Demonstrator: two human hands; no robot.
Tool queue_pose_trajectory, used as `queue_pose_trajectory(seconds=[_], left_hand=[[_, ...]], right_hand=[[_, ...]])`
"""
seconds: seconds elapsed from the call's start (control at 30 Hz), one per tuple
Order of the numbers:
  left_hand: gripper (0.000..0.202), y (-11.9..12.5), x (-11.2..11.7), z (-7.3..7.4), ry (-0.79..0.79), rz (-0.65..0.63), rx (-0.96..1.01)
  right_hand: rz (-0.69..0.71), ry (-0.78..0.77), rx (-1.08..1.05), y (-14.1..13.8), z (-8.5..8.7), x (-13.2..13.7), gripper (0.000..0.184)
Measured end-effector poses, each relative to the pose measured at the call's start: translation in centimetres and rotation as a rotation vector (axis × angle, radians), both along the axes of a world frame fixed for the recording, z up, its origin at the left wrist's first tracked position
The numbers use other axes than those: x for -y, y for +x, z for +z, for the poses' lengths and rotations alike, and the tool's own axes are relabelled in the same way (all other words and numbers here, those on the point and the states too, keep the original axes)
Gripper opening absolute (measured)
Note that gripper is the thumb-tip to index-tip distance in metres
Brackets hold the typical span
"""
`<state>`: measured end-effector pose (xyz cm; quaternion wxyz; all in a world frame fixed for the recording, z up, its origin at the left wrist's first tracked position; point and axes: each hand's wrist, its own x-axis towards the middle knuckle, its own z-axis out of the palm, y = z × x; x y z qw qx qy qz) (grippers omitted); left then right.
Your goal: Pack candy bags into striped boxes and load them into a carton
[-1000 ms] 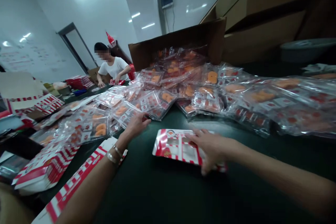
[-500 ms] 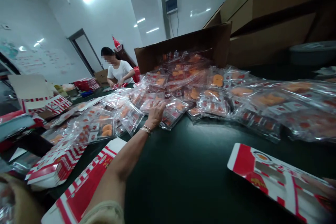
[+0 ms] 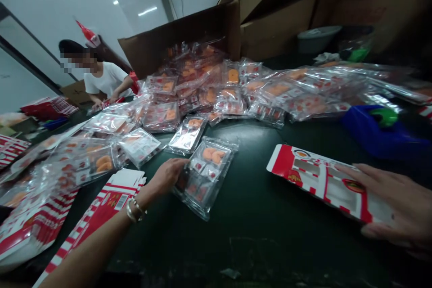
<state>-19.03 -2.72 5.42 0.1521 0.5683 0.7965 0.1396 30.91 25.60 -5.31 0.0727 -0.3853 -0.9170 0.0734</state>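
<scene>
The left hand (image 3: 165, 177), fingers half curled, holds the edge of a clear blister pack (image 3: 205, 177) on the dark surface (image 3: 270, 243), while the right hand (image 3: 394, 202), partly open, grips a red-and-white card sleeve (image 3: 313, 180) right of the pack.

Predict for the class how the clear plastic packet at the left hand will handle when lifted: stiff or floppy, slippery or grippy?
The clear plastic packet by the left hand will probably feel slippery, since its glossy film shines under the lights. Its loose film edges will likely flex, while the part around the orange pieces may be stiffer. Being flat, it seems unlikely to roll.
</scene>
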Motion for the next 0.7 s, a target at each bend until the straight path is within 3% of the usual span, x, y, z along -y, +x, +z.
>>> queue_pose_trajectory(seconds=[0.07,0.17,0.2,0.27,0.37,0.47,0.53,0.7], left_hand=[[0.05,1.1,-1.7,0.5,0.005,0.111,0.026],[0.09,3.7,-4.7,0.7,0.009,0.17,0.132],[0.095,4.6,-5.5,0.8,0.013,0.161,0.192],[0.086,6.1,-6.2,1.1,0.015,0.117,0.322],[0.067,7.7,-5.0,1.6,0.033,0.047,0.618],[0.069,9.0,-2.1,1.5,0.046,0.018,1.082],[0.073,9.8,-0.3,1.0,-0.035,0.003,1.288],[0.07,9.6,1.1,-0.2,-0.236,-0.068,1.348]], right_hand=[[0.013,-0.065,0.057,-0.5,0.8,0.8,0.107],[-0.023,-0.148,0.092,-1.8,3.6,3.0,0.106],[-0.027,-0.169,0.1,-2.2,4.9,3.9,0.104],[-0.004,-0.193,0.124,-3.1,7.4,5.8,0.102],[0.037,-0.196,0.159,-3.8,9.9,7.7,0.106],[0.13,-0.116,0.11,-4.1,10.5,8.4,0.105],[0.208,-0.039,0.091,-4.3,10.5,8.4,0.101],[0.304,-0.001,0.079,-5.8,10.7,7.8,0.095]])
